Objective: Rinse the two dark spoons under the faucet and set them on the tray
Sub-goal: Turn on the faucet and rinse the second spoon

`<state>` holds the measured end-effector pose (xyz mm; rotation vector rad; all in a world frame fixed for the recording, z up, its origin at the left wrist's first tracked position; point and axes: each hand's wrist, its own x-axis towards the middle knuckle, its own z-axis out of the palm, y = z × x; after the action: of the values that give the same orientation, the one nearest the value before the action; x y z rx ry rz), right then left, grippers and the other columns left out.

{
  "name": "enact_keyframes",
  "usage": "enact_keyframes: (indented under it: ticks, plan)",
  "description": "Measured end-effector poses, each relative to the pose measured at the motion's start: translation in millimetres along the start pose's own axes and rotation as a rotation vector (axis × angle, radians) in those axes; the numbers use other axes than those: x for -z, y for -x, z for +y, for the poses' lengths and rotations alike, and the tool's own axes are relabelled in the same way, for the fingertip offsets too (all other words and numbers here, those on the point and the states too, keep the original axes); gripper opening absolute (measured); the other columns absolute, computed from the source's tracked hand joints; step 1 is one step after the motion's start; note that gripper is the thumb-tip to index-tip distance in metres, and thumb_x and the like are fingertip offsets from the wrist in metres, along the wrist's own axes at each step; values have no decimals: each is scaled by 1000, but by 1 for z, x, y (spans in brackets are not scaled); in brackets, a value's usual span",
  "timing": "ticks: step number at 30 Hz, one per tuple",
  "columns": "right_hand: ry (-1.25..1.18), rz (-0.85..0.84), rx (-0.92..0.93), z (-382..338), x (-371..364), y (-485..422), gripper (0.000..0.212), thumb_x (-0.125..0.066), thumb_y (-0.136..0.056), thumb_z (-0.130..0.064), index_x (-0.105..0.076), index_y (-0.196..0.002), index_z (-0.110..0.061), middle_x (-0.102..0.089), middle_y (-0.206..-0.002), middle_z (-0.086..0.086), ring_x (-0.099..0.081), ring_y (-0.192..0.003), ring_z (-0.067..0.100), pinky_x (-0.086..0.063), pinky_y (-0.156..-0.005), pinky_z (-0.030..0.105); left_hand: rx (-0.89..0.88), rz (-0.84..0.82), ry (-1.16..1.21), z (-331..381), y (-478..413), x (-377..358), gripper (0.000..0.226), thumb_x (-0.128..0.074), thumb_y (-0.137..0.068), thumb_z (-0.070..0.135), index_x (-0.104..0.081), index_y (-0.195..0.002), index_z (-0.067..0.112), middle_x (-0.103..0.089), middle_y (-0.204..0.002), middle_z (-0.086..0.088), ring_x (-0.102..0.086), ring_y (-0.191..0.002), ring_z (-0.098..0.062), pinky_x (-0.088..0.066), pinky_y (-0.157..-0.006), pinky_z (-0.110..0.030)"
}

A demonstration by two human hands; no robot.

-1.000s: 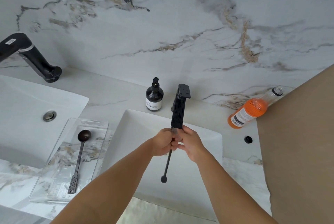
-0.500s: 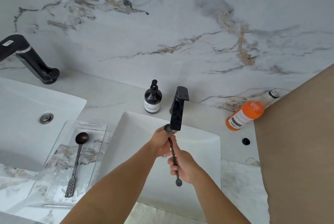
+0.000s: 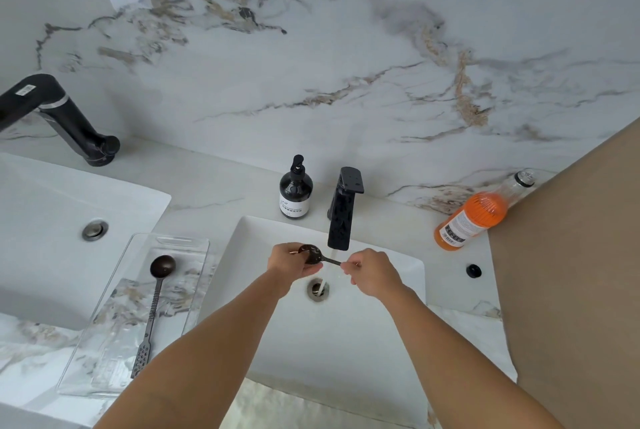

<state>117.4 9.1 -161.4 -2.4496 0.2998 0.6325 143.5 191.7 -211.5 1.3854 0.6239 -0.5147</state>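
Over the white sink (image 3: 381, 342) I hold one dark spoon (image 3: 311, 253) level, just left of the black faucet (image 3: 341, 217). My left hand (image 3: 289, 260) cups its round bowl. My right hand (image 3: 374, 271) pinches the thin handle, most of which is hidden in my fingers. Water runs from the faucet spout past the handle down to the drain (image 3: 317, 289). The other dark spoon (image 3: 154, 307) lies lengthwise on the clear tray (image 3: 104, 369) to the left, bowl at the far end.
A dark pump bottle (image 3: 295, 191) stands behind the sink, left of the faucet. An orange bottle (image 3: 474, 217) leans at the right by a tan panel (image 3: 571, 290). A second sink (image 3: 52, 220) with its own black faucet (image 3: 62, 120) is at the left.
The spoon turned from hanging upright to lying level, bowl to the left. My right hand slid out to the right along the handle, and water now shows running into the drain.
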Motion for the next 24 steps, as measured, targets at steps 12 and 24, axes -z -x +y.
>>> enact_keyframes:
  ticks: [12,24]
  plan:
    - [112,58,65,-1,6,-10,20,-54,-97,-15,-74,-101,-16,-71,-104,5,-66,-93,26,-56,-83,36,-27,230,217,14,-4,26,28,-45,-89,-17,-71,-92,-6,-70,-85,-19,-72,-65,-28,-63,-62,-28]
    - [-392,32,-108,0,-3,5,19,-55,-94,-4,-73,-89,-3,-65,-76,8,-59,-60,19,-60,-66,33,203,-76,579,22,11,10,15,-39,-105,17,-49,-100,7,-72,-101,-18,-74,-80,-34,-59,-71,-44]
